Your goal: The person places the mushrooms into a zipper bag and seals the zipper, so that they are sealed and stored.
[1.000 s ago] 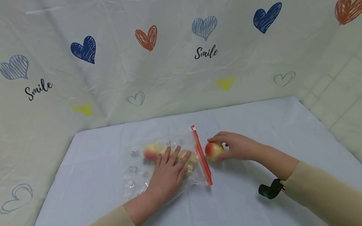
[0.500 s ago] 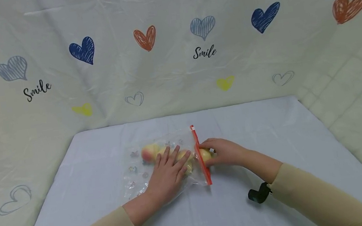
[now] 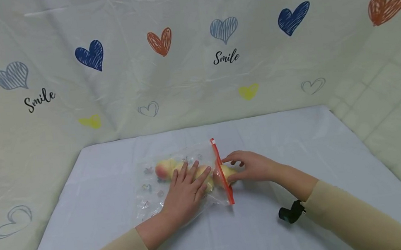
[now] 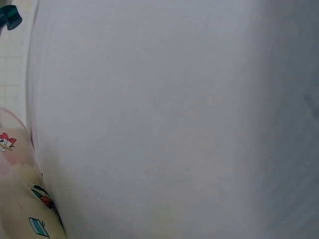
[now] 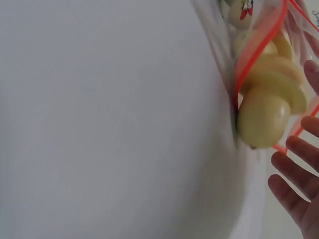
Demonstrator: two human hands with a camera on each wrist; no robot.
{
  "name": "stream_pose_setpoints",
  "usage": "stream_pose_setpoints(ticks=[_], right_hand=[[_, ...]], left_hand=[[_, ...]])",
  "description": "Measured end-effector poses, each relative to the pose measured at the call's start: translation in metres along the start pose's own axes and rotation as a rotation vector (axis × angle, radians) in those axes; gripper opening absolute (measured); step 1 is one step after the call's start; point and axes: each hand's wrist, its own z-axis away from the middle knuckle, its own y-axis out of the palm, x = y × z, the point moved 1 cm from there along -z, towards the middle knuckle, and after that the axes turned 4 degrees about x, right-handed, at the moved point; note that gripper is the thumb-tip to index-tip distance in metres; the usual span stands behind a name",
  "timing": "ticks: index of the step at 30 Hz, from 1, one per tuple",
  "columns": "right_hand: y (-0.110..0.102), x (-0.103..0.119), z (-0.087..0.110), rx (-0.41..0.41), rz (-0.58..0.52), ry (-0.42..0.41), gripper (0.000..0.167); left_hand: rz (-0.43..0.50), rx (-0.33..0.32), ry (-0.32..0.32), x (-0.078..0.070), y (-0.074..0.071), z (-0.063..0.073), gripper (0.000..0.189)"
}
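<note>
We probably pack round red-yellow fruit (image 3: 230, 170): left hand (image 3: 184, 196) flat on clear plastic bag (image 3: 148, 197); right hand (image 3: 253, 166), spread at three o'clock, should push deeper.

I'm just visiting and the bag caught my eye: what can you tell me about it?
The bag looks like thin clear plastic, printed with small cartoon figures and edged at its mouth with a red strip. It lies on the white-covered table, its open mouth facing the right hand. Yellow, red-blushed fruit shows inside, and one piece sits partly out of the mouth. The left hand rests on top with fingers spread; whether the right hand touches the bag is unclear.
</note>
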Motion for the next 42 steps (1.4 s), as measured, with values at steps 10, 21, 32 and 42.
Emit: stream_pose_setpoints(ticks=[10,21,32,42], right_hand=[[-0.006,-0.024,0.007,0.053,-0.007,0.001,0.051],[0.0,-0.027,-0.006,0.113,0.026,-0.032,0.042],[0.008,-0.03,-0.012,0.106,0.016,-0.039,0.043],[0.009,-0.022,-0.011,0.069,0.033,-0.048,0.046]], left_hand=[[0.011,0.03,-0.016,0.0,0.0,-0.001,0.055],[0.018,0.035,-0.016,0.0,0.0,-0.001,0.055],[-0.001,0.019,-0.003,0.0,0.001,-0.001,0.054],[-0.006,-0.003,0.002,0.0,0.0,-0.002,0.053]])
